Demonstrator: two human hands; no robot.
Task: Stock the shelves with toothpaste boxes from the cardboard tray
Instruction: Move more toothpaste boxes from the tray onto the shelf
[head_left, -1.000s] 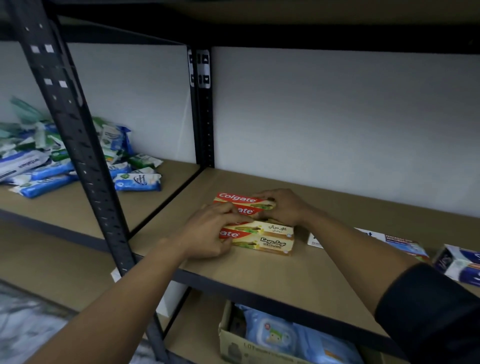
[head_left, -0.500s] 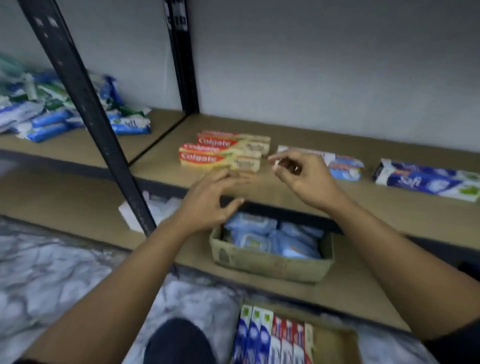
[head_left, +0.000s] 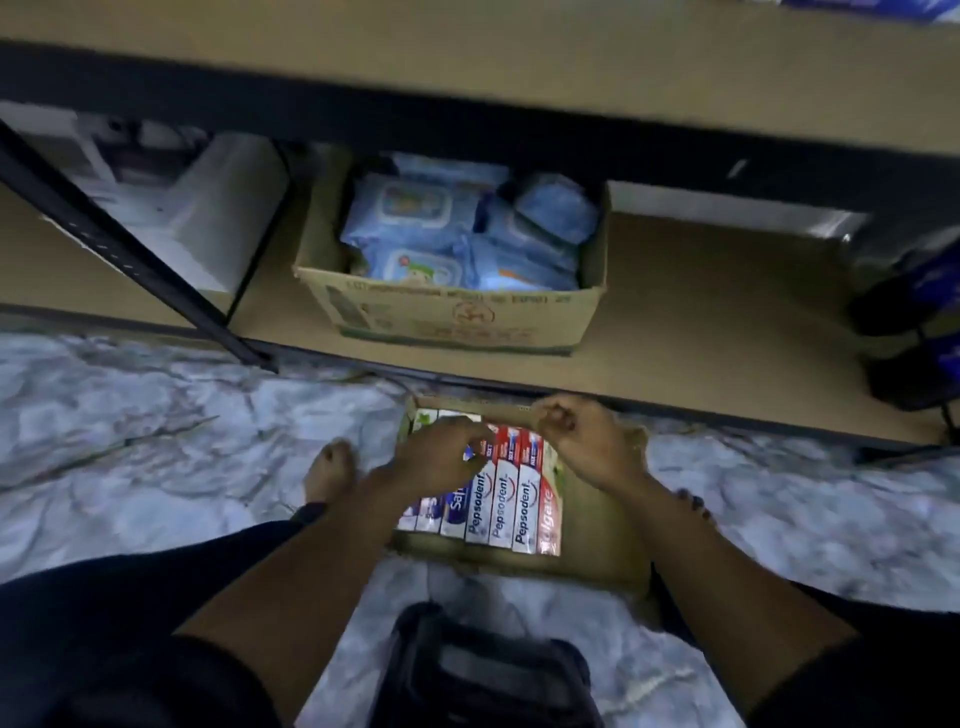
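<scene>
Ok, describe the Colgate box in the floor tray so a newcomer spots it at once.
Find the shallow brown cardboard tray on the marbled floor, before the lowest shelf. Its toothpaste boxes lie in one row. The red Colgate box ends that row on the right, beside three white Pepsodent boxes: red where they are white.

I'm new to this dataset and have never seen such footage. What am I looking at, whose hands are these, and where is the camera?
No machine here: a person works bare-handed, and the picture comes from a camera worn on their head, looking down. On the marbled floor lies a cardboard tray with toothpaste boxes side by side. The left hand reaches onto the boxes; blur hides whether it holds one. The right hand hovers over the tray's far end, fingers curled, nothing visible in it. A carton of blue packs sits on the low shelf.
</scene>
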